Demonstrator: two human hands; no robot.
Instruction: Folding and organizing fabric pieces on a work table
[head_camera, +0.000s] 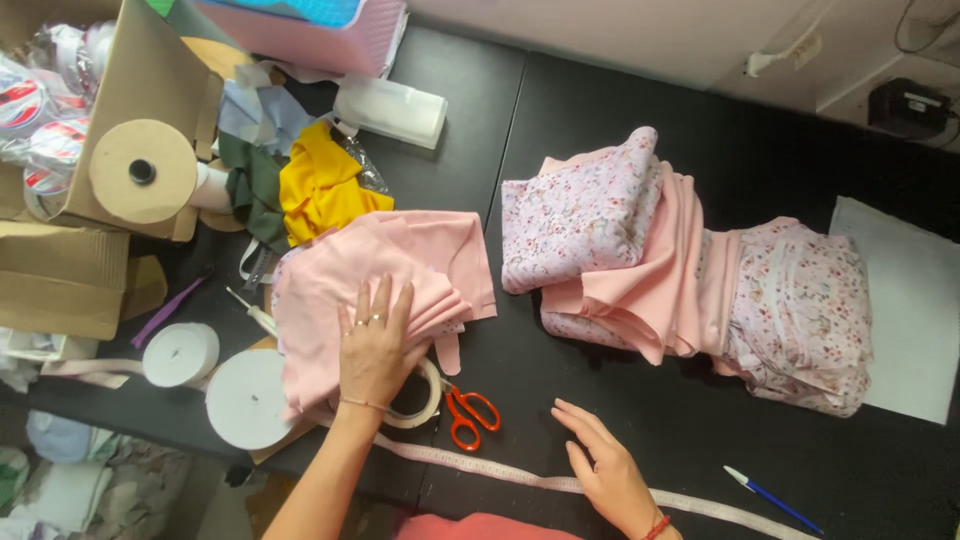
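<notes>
My left hand (375, 345) lies flat, fingers spread, on a stack of plain pink fabric pieces (385, 275) at the left of a black table (720, 150). My right hand (600, 465) rests open on the table near the front edge, touching a pale measuring tape (500, 470) and holding nothing. Orange-handled scissors (468, 415) lie between the two hands, next to a roll of tape (420, 400) partly hidden under my left hand. A pile of pink and floral fabric pieces (690, 270) sits to the right.
White rolls of ribbon (215, 380) stand at the front left. A cardboard box with a large brown paper roll (140, 170) is at far left. Yellow, green and blue scraps (300, 180) lie behind the pink stack. A blue pen (775, 500) and white sheet (905, 300) lie right.
</notes>
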